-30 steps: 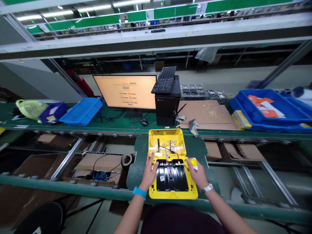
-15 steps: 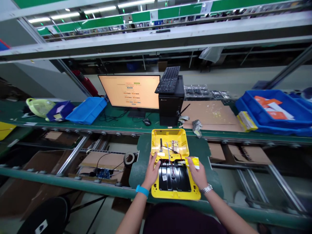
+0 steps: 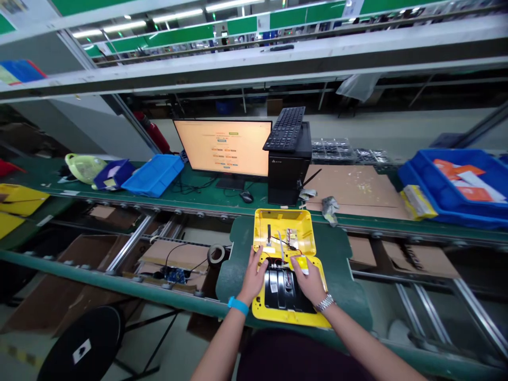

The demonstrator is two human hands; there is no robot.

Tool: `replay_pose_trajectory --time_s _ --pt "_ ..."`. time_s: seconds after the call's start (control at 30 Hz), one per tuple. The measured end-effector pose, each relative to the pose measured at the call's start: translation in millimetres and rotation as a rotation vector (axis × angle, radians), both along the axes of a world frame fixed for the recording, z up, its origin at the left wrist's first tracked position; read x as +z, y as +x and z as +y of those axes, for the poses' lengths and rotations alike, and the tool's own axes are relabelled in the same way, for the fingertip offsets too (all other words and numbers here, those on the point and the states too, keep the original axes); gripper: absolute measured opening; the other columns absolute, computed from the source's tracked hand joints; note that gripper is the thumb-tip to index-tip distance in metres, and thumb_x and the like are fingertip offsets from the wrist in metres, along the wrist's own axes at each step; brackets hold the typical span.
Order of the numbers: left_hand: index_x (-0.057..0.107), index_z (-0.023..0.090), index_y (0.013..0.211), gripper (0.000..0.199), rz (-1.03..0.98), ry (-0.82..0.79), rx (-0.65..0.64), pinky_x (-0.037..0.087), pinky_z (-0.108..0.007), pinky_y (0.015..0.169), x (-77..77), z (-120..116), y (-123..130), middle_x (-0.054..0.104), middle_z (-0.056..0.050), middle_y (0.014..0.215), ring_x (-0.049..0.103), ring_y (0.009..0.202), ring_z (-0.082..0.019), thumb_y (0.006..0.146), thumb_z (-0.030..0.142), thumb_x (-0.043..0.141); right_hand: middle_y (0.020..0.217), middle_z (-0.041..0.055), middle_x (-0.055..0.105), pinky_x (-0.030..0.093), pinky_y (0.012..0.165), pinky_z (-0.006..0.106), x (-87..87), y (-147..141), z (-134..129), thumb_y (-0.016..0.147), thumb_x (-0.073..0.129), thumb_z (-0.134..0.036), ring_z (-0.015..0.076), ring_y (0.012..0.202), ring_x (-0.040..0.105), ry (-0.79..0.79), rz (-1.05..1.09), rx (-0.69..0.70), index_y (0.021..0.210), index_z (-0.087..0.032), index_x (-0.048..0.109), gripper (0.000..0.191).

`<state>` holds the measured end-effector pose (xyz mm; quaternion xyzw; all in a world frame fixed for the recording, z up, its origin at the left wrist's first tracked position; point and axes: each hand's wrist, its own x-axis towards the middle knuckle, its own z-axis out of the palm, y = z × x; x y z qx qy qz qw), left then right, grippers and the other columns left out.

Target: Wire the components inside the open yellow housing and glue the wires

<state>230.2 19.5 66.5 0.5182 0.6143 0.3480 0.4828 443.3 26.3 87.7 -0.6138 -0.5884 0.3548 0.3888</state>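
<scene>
An opened yellow case point(image 3: 313, 233) lies on a green board, its lid half farther back with wires inside. The near half holds a black ribbed panel point(image 3: 280, 290). My left hand point(image 3: 254, 276) rests at the left edge of the case near the hinge, thumb and fingers apart. My right hand point(image 3: 308, 280) is over the upper right of the black panel, closed on a small yellow-and-white packet point(image 3: 302, 263), close to the wires at the hinge.
Behind the case stand a monitor point(image 3: 228, 148), a black computer tower point(image 3: 283, 177) with a keyboard on top, and a mouse point(image 3: 246, 197). Blue bins point(image 3: 154, 175) are at left and right. A tape roll point(image 3: 216, 254) sits left of the green board point(image 3: 234, 280).
My right hand has moved left with the packet, from the case's right edge to over the panel's top. The whole view has shifted slightly.
</scene>
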Motion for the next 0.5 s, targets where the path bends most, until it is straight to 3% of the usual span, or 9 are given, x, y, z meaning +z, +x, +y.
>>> replay_pose_trajectory --time_s 0.2,0.5 --pt "0.035 0.037 0.158 0.063 0.014 0.031 -0.002 0.024 -0.047 0.128 -3.7 0.6 -0.4 0.014 0.001 0.172 0.002 0.159 -0.025 0.101 0.061 0.043 0.095 0.0133 0.077 0.055 0.075 0.037 -3.3 -0.3 0.4 0.097 0.051 -0.067 0.0307 0.085 0.073 0.002 -0.056 0.014 0.102 -0.019 0.071 0.052" --pt "0.034 0.037 0.159 0.064 0.014 0.021 -0.003 0.024 -0.043 0.128 -2.5 0.5 -0.6 0.011 0.001 0.173 0.002 0.159 -0.023 0.1 0.061 0.043 0.092 0.0126 0.077 0.054 0.07 0.036 -0.8 -0.5 -0.9 0.096 0.051 -0.068 0.0299 0.08 0.073 -0.018 -0.036 0.014 0.101 -0.019 0.069 0.052"
